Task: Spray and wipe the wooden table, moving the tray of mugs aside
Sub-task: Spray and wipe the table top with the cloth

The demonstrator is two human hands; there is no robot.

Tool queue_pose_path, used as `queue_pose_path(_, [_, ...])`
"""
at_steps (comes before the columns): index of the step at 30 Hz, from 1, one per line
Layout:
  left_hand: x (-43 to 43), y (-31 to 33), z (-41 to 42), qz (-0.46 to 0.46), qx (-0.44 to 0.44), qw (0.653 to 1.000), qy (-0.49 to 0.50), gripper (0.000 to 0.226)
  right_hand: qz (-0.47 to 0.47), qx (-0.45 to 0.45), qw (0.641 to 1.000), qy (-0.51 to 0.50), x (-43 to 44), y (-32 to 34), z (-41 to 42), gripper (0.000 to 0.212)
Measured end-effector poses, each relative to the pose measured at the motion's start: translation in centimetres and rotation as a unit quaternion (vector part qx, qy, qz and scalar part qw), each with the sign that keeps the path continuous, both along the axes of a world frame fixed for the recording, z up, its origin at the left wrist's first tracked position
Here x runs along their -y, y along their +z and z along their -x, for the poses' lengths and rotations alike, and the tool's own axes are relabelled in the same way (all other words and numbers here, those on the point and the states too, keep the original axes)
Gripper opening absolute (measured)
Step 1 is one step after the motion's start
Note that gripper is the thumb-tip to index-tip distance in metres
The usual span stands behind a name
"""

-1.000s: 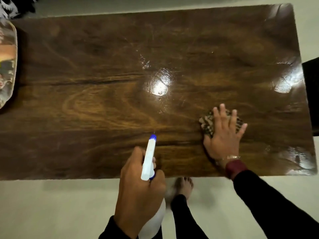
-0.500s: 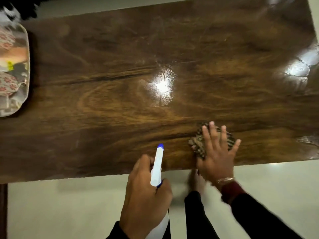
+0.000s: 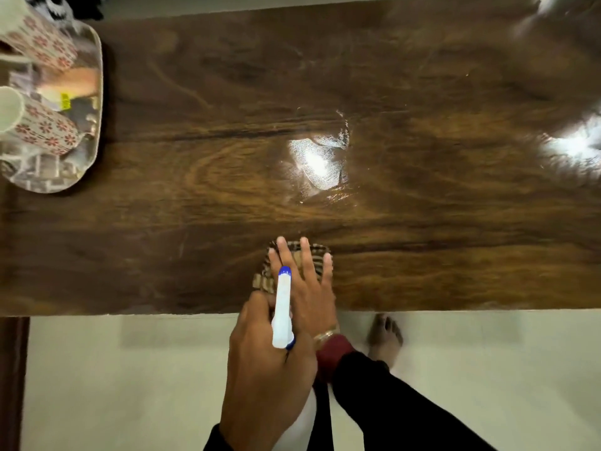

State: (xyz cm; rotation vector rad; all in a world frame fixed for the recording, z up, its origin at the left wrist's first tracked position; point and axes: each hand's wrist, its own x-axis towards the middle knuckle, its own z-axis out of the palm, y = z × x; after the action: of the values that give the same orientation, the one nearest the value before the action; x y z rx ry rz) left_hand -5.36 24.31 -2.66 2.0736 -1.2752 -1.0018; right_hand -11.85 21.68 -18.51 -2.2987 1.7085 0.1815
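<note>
Two hands at table (image 3: 422, 255) edge: right (image 3: 309, 288) flat on cloth (image 3: 294, 252), fingers apart; left (image 3: 263, 369) clamped around spray bottle (image 3: 282, 307).

The dark glossy wooden surface (image 3: 422, 222) lies open across its middle and right. At its far left end an oval patterned tray (image 3: 92, 151) bearing floral ceramic mugs (image 3: 48, 128) blocks passage; a striped brown cloth (image 3: 294, 255) sits near the front edge.

No text can be read; the tray's (image 3: 94, 102) yellow sticker (image 3: 65, 101) is blurred.
</note>
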Motion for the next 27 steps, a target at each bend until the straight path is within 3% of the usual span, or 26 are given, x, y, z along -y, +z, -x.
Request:
queue_pose_path(5, [-1.0,-0.1,-1.5,-0.016,0.009,1.000,0.013,0.034,-0.017,0.006,0.996,-0.083,-0.5,0.0,9.5,0.107])
queue_pose_path(9, [-1.4,-0.7,-3.2,0.001,0.033,0.998,-0.048,0.050,-0.047,0.008,0.958,-0.284,7.7,0.3,11.8,0.098])
queue_pose_path(11, [-0.9,-0.5,-4.1,0.022,0.039,0.997,-0.066,0.023,-0.034,0.011,0.936,-0.349,12.8,0.3,8.5,0.095])
queue_pose_path(13, [0.1,0.1,-4.6,0.036,0.032,0.997,-0.052,0.013,-0.030,0.010,0.946,-0.322,15.9,0.2,4.0,0.098])
queue_pose_path(16, [2.4,0.4,-5.7,0.027,0.019,0.998,-0.052,0.019,-0.010,0.025,0.988,-0.151,14.8,0.1,-4.2,0.098])
queue_pose_path(18, [4.3,1.0,-6.3,0.024,-0.023,0.999,-0.042,0.018,-0.014,0.025,0.999,-0.019,10.4,0.2,-7.7,0.081])
queue_pose_path(20, [6.4,1.7,-6.6,0.031,-0.049,0.997,-0.042,0.014,-0.016,0.036,0.999,0.031,6.5,0.1,-7.3,0.069])
queue_pose_path(22, [8.0,1.6,-6.8,0.036,-0.056,0.997,-0.048,0.014,-0.021,0.044,0.999,0.016,4.8,-0.3,-3.8,0.072])
queue_pose_path(24, [9.4,1.3,-6.9,0.037,-0.040,0.997,-0.061,0.015,-0.013,0.039,0.999,-0.028,5.2,-0.5,0.8,0.093])
queue_pose_path(27, [11.2,1.1,-6.7,0.032,-0.044,0.997,-0.056,0.017,-0.018,0.007,0.989,-0.145,10.7,-0.2,7.3,0.103])
